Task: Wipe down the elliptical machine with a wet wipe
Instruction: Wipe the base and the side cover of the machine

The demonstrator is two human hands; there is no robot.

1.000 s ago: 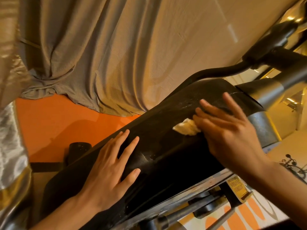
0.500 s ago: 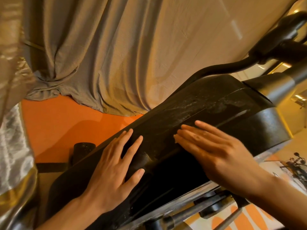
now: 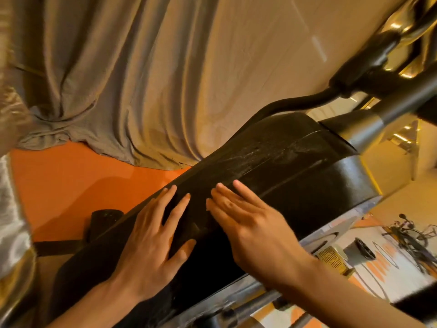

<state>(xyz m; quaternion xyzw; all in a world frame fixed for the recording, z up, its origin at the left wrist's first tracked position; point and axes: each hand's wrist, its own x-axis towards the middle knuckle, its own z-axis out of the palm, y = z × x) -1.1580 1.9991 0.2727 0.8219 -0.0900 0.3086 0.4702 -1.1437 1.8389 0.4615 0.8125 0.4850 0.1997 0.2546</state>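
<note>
Head view, looking down along a machine. A grey curtain (image 3: 132, 74) hangs in folds across the upper left, its hem bunched on the orange floor (image 3: 59, 185). To its right is a plain beige wall (image 3: 260, 55).

The elliptical machine (image 3: 307, 185) crosses the view on a diagonal from lower left to upper right. Its black housing fills the centre. At the upper end a silver post (image 3: 369, 124) leaves the housing, and a curved black bar (image 3: 295, 101) rises behind it.

The left hand (image 3: 151, 245) lies flat on the lower part of the housing, fingers spread wide and straight, thumb out to the side. The right hand (image 3: 255, 233) lies flat just beside it, higher along the housing. Its fingers are straight and held close together, pressing down on the black surface, and it is motion-blurred.

The wet wipe cannot be made out. The right hand's fingers and palm cover the spot they press, and whether the wipe sits beneath them cannot be told.

Pale smeared streaks (image 3: 255, 157) mark the top of the housing above the right hand's fingertips. A short black cylinder (image 3: 106, 215) stands on the floor by the housing's lower left edge. A yellow vented part (image 3: 331, 259) shows below the housing at the right.
</note>
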